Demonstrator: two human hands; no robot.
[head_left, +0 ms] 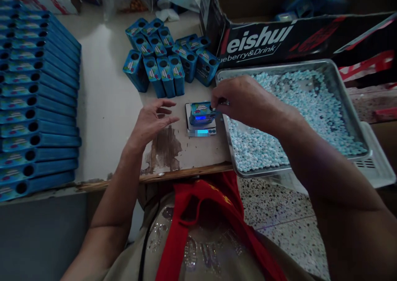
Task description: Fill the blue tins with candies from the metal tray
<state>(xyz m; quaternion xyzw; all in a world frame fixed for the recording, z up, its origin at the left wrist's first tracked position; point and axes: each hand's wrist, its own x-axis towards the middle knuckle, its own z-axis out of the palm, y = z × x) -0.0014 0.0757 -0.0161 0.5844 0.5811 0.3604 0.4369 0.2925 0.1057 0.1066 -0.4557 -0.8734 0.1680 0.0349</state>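
A small blue plastic box [201,109] with a printed label lies on a little digital scale [201,128] with a lit blue display. My right hand [237,97] is at the box's right end, by its round hole. Its fingers are pinched together, and a tiny pale bit shows at the tips; what they hold is too small to make out. My left hand [155,121] hovers left of the scale, fingers apart and holding nothing. Beneath my right forearm, a metal tray [336,80] holds a layer of small white and light-blue candies [260,148].
Several similar blue boxes [163,72] stand upright behind the scale. Long stacked rows of them [40,107] fill the table's left side. A black printed carton [294,41] stands behind the tray. The wooden table edge [186,172] runs in front of me.
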